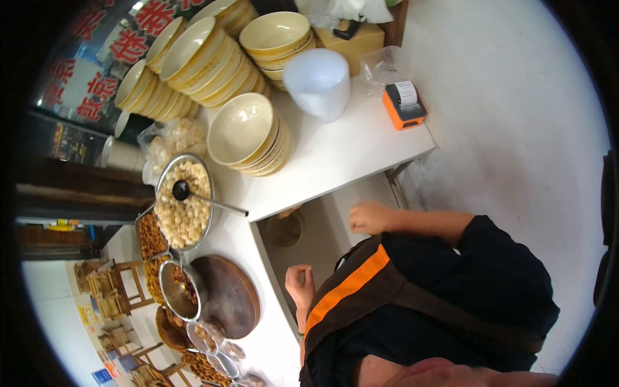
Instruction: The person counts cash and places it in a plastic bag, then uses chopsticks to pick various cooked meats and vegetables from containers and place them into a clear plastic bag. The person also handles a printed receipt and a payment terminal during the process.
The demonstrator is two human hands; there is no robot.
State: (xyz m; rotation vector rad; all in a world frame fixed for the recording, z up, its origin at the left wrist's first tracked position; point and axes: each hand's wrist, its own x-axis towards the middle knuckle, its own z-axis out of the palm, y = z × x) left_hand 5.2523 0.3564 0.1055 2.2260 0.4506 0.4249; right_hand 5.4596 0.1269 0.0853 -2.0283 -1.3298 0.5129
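My left hand [298,284] hangs beside the edge of the white counter [322,161], its fingers curled in, with nothing visible in them. My right hand [369,217] is held in front of my brown apron [348,284] with its orange stripe; it is closed into a loose fist, and no object shows in it. Neither hand touches anything on the counter. Closest to the left hand on the counter is a round dark wooden board [229,297]. Beyond it a metal basin [209,213] holds pale chunks of food, with a black ladle [182,189] lying in it.
Stacked yellow-patterned bowls [242,129] crowd the counter's far part, beside a translucent white tub [317,84]. An orange-and-black label printer [404,106] sits near the corner. A metal pot [180,290] and trays of brown food [151,235] line the left. A bin [285,229] stands below.
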